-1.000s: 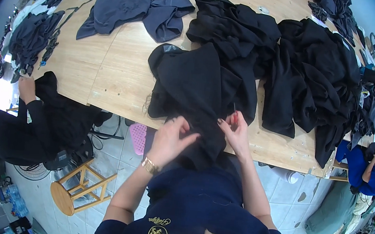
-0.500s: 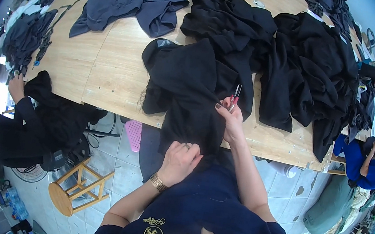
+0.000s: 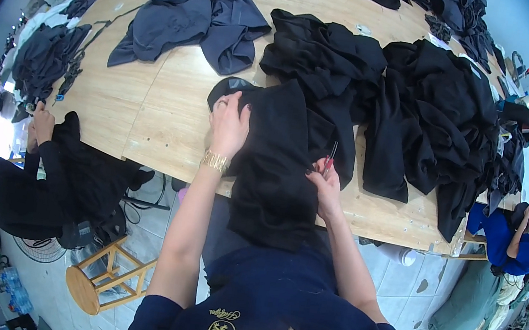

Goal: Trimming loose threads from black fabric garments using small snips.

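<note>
A black garment (image 3: pixel 272 159) lies in front of me, its upper part on the table and its lower part hanging over the front edge towards my lap. My left hand (image 3: pixel 228 123) rests on its upper left part, fingers stretched out, near a small greyish patch at the fabric's top corner. In my right hand (image 3: pixel 326 190) is a small red-handled pair of thread snips (image 3: pixel 330 160), points upward. That hand is closed round the handle, beside the garment's right edge. Its fingers partly cover the tool.
More black garments (image 3: pixel 438 114) are heaped at the right and behind mine. Dark grey-blue garments (image 3: pixel 197 19) lie at the far left of the wooden table (image 3: pixel 172 106). One person (image 3: pixel 22 180) works at the left, another (image 3: pixel 512 238) at the right. A wooden stool (image 3: pixel 84 291) stands on the tiled floor.
My left hand has moved from the garment's lower end, near my lap, up to its top left part, and its fingers have stretched out. My right hand still holds the snips.
</note>
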Action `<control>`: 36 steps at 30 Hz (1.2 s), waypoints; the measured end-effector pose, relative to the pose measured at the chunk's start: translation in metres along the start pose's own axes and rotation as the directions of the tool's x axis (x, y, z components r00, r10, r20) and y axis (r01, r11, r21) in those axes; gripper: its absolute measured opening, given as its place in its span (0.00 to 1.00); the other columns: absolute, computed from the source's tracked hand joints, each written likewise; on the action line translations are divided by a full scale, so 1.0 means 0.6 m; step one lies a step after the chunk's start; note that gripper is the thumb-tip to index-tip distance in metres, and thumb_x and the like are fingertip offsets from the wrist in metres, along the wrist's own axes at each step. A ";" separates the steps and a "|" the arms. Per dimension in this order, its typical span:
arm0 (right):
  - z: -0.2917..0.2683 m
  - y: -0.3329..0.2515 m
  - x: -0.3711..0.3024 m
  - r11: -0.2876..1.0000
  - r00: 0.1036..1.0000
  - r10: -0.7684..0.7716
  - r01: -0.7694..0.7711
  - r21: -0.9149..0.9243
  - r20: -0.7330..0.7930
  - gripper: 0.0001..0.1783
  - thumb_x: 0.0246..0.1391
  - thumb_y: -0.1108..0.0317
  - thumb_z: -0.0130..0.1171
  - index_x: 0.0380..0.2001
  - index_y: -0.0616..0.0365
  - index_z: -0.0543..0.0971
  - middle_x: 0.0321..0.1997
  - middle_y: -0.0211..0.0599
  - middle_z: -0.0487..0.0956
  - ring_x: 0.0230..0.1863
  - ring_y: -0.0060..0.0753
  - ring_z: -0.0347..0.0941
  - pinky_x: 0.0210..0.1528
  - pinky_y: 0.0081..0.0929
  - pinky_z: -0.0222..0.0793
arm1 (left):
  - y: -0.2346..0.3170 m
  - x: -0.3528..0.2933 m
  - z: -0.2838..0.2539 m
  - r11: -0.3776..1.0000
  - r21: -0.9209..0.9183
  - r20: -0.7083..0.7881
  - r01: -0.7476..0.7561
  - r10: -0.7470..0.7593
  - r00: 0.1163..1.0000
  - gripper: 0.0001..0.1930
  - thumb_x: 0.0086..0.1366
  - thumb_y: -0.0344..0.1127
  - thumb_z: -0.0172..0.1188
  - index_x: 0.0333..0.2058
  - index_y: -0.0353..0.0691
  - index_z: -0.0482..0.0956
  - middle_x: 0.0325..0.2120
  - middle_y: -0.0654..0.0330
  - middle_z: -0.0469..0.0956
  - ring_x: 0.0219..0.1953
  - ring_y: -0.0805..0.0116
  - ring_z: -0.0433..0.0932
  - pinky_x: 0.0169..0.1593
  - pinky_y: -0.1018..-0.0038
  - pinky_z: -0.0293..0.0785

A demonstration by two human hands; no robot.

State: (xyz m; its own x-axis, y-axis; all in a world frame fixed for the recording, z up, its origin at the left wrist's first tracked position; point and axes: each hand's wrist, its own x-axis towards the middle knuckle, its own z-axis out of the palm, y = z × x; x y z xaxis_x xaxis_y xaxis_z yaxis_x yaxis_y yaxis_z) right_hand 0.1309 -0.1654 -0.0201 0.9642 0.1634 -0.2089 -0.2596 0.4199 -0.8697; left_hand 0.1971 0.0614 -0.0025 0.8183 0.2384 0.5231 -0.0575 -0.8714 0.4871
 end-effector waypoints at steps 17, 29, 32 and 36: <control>0.031 -0.022 0.016 0.574 0.907 -0.421 0.280 -0.770 0.016 0.32 0.37 0.53 0.71 0.36 0.62 0.64 0.31 0.40 0.69 0.32 0.37 0.68 0.35 0.30 0.65 | 0.134 -0.185 -0.101 0.818 -0.483 0.283 -0.313 0.484 0.828 0.11 0.46 0.29 0.67 0.31 0.41 0.79 0.21 0.64 0.72 0.29 0.65 0.74 0.40 0.72 0.70; 0.042 -0.029 -0.023 0.617 0.873 -0.488 0.326 -0.716 -0.022 0.14 0.48 0.74 0.59 0.27 0.60 0.61 0.20 0.34 0.64 0.21 0.27 0.60 0.26 0.24 0.59 | 0.105 -0.141 -0.096 -0.444 -0.488 0.866 0.751 -0.353 0.354 0.21 0.64 0.49 0.53 0.47 0.38 0.70 0.37 0.61 0.75 0.35 0.72 0.77 0.31 0.82 0.71; 0.037 -0.039 -0.043 0.678 0.864 -0.502 0.366 -0.638 -0.038 0.15 0.50 0.76 0.57 0.25 0.58 0.59 0.22 0.26 0.60 0.25 0.19 0.54 0.28 0.19 0.55 | 0.093 -0.135 -0.087 -0.592 -0.471 0.881 0.654 -0.351 0.316 0.22 0.61 0.53 0.55 0.44 0.40 0.70 0.35 0.64 0.74 0.34 0.74 0.76 0.29 0.84 0.68; -0.010 -0.023 -0.057 0.745 0.878 -0.471 0.343 -0.573 -0.087 0.15 0.49 0.81 0.56 0.26 0.55 0.59 0.27 0.25 0.60 0.30 0.17 0.56 0.35 0.16 0.57 | 0.066 -0.126 -0.070 -0.717 -0.508 0.861 0.477 -0.414 0.294 0.18 0.60 0.54 0.56 0.35 0.45 0.71 0.26 0.68 0.70 0.27 0.78 0.72 0.27 0.84 0.66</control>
State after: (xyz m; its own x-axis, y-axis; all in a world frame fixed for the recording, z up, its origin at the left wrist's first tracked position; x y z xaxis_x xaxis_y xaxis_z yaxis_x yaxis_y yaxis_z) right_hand 0.1019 -0.1819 -0.0037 0.9733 -0.1323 0.1877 0.1687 -0.1424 -0.9753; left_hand 0.1087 0.0269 0.0065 0.7573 0.0622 -0.6501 0.1405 0.9566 0.2552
